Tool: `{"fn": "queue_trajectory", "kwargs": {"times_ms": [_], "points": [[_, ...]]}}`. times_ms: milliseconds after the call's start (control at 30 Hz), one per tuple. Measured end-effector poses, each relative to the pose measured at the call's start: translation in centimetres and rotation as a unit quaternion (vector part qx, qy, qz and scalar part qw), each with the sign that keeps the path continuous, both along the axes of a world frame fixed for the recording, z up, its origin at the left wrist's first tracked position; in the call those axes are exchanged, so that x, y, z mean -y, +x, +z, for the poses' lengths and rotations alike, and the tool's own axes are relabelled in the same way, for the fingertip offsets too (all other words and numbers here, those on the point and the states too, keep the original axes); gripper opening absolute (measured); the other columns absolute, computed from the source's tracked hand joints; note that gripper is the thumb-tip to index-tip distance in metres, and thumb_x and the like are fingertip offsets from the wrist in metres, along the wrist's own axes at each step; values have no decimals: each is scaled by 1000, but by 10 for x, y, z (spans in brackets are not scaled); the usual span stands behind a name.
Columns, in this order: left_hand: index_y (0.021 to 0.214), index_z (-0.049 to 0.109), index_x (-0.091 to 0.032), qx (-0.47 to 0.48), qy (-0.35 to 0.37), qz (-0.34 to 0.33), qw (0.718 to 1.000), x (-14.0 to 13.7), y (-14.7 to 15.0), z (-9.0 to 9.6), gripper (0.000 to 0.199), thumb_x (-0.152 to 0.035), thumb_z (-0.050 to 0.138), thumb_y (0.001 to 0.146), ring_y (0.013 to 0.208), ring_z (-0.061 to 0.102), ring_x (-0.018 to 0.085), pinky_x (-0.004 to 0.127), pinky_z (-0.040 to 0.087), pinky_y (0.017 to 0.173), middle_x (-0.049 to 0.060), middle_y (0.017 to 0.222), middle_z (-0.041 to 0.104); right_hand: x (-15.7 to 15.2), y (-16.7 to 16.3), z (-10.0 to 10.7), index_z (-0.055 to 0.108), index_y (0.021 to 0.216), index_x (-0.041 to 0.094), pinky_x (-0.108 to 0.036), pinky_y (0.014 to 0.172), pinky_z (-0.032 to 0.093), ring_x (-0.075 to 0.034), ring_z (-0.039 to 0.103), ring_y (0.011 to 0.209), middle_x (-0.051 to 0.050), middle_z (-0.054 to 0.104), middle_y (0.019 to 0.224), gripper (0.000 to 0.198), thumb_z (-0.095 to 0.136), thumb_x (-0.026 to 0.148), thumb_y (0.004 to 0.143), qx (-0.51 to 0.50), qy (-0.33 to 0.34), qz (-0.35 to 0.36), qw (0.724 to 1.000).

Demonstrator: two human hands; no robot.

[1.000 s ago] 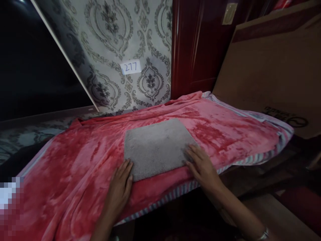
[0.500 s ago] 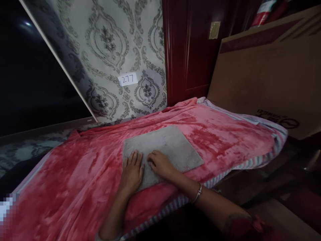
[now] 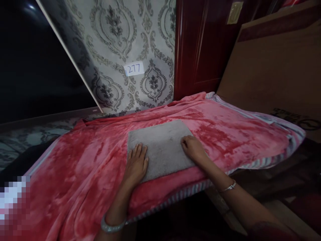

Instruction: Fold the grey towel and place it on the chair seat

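A grey folded cloth (image 3: 163,144) lies flat on a pink-red plush blanket (image 3: 82,160). My left hand (image 3: 136,164) rests palm down on the cloth's near left corner, fingers spread. My right hand (image 3: 193,147) lies on the cloth's right edge with the fingers curled loosely against the fabric. Neither hand has the cloth lifted.
A striped edge (image 3: 276,157) of the blanket hangs over the front of the surface. Patterned wallpaper carries a label reading 277 (image 3: 134,68). A dark red door (image 3: 198,47) stands behind, and a large cardboard sheet (image 3: 276,63) leans at the right.
My right hand has slid from the middle of the grey cloth, beside my left hand, out to its right edge. The left hand has stayed on the near left corner.
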State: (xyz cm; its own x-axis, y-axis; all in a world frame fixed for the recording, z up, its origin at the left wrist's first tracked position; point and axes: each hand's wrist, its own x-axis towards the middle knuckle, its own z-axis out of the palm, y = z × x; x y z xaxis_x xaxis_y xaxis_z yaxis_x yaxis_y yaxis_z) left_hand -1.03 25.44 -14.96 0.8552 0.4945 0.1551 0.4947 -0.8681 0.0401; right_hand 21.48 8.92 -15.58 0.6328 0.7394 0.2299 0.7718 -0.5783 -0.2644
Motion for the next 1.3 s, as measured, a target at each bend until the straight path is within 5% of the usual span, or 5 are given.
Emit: {"fn": "queue_trajectory", "kwargs": {"times_ms": [267,400,600,1100,1300], "points": [[148,45,-14,44,10,-15,999,-7,-1,-11,52,-28,38,98,147,31,31,57,28,119,16,157,36,29,18,17,71,103,14,-33,83,41,-26,61,99,-15,69,107,28,46,19,92,22,8,-79,997],[148,46,-15,56,12,-25,998,-10,-2,-14,52,-29,37,99,147,32,30,56,29,119,16,158,36,0,-20,27,71,106,17,-33,96,40,-21,58,107,-10,68,110,30,48,10,88,-20,100,82,991],[147,47,-15,71,30,-31,997,-15,-3,-20,52,-31,35,99,146,34,30,57,30,117,16,156,39,-61,-69,17,70,108,18,-35,96,39,-21,54,108,-9,65,110,25,51,13,91,-39,69,233,969],[148,46,-15,71,23,-37,997,-19,-3,-23,53,-31,34,99,147,33,31,58,28,118,16,157,38,27,32,21,69,115,13,-41,92,41,-31,55,113,-17,67,118,33,45,20,95,32,-13,-113,993],[147,47,-18,84,28,-35,995,-20,-3,-25,51,-29,36,99,146,34,29,57,29,119,14,157,38,-26,-25,27,68,118,19,-35,99,40,-22,53,115,-9,65,122,35,48,11,90,-14,85,142,986]]}}
